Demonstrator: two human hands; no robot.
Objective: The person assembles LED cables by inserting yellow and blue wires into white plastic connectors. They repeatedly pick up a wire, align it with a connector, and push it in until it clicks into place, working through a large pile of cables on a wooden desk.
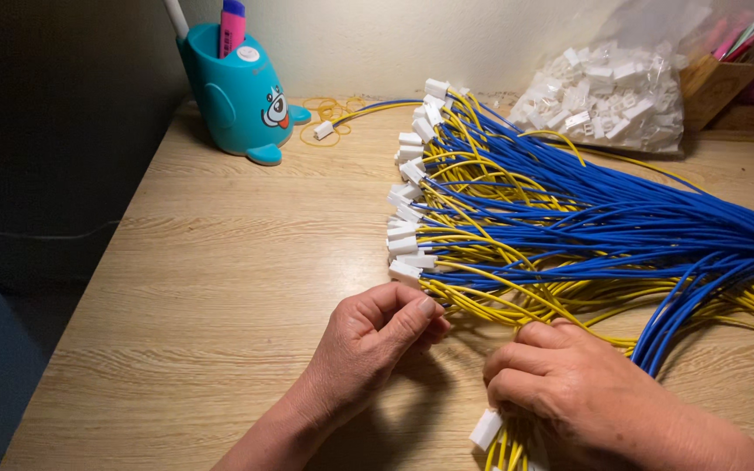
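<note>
Blue and yellow wires (pixel 569 227) fan across the wooden bench (pixel 220 262), long axis left to right, white plugs (pixel 407 235) pointing left; left hand (pixel 368 340) pinches fingertips together at the nearest plug's wire; right hand (pixel 569 384) curls closed over yellow wires, a plug (pixel 485 429) beneath it.

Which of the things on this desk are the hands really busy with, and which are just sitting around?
In use:
- left hand, fingers pinched at the wire ends
- right hand, resting on wires
- blue and yellow wires
- white connectors on the wire ends
- bag of white connectors, likely the supply

Lying about:
- teal pen holder
- pink marker
- rubber bands
- wooden desk
</note>
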